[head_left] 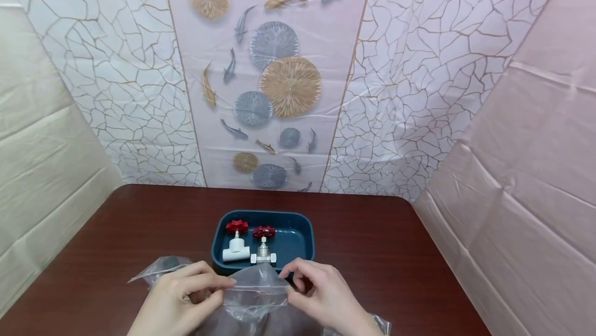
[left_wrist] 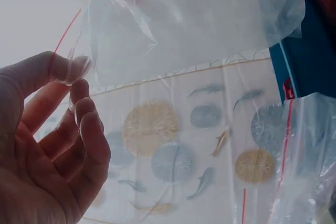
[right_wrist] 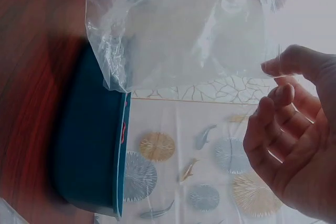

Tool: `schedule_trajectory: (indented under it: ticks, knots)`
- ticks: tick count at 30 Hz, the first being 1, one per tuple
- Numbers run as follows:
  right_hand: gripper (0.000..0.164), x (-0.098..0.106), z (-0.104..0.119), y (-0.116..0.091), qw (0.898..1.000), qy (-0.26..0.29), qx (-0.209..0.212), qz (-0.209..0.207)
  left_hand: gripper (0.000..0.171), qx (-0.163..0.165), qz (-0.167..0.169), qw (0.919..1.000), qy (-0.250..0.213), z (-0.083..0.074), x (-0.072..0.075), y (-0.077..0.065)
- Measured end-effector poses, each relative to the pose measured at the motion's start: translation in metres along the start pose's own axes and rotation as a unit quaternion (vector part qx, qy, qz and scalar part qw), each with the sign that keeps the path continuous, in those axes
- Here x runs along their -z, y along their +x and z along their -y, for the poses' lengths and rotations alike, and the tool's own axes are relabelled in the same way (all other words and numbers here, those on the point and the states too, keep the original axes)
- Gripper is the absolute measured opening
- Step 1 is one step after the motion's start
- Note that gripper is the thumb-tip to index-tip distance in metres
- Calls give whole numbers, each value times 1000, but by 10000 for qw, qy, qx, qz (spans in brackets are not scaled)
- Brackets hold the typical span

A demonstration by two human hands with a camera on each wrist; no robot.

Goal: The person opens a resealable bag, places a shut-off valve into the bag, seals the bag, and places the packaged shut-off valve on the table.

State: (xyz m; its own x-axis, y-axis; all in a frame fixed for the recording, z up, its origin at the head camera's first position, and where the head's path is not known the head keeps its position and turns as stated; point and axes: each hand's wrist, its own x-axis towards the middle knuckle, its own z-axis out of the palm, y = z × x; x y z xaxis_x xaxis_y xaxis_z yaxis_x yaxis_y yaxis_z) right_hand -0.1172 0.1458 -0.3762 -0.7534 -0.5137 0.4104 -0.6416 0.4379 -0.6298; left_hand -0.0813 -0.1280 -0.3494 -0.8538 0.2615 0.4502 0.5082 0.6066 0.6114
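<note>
A clear zip-lock bag [head_left: 255, 302] hangs between my two hands in front of the tray. My left hand [head_left: 179, 297] pinches the left end of its mouth between thumb and forefinger. At the opposite end my right hand [head_left: 326, 292] pinches the mouth the same way. In the left wrist view a red zip line runs from the left fingertips. Both wrist views show the bag [right_wrist: 184, 30] hanging thin and see-through; no contents can be made out in it.
Behind the bag stands a blue tray [head_left: 298, 217] with a white valve [head_left: 236, 249] and a metal valve [head_left: 263, 248], both with red handwheels. Another clear bag [head_left: 155, 269] with something dark lies left. A further plastic bag [head_left: 383, 324] shows beside my right wrist.
</note>
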Motion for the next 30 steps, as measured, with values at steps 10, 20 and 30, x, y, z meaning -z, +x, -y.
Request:
schedule_trajectory:
  ticks: [10,20,30]
  knots:
    - [23,-2,-3,4,9984,558,128,36,31,-92,-520,9974,496,-3,-5,2]
    - [15,4,-2,16,9977,460,423,-276,28,11,-1060,9923,645,-5,-2,3]
    - [11,21,-24,54,9865,-1454,320,-676,31,-121,-1122,9918,599,2,1,0]
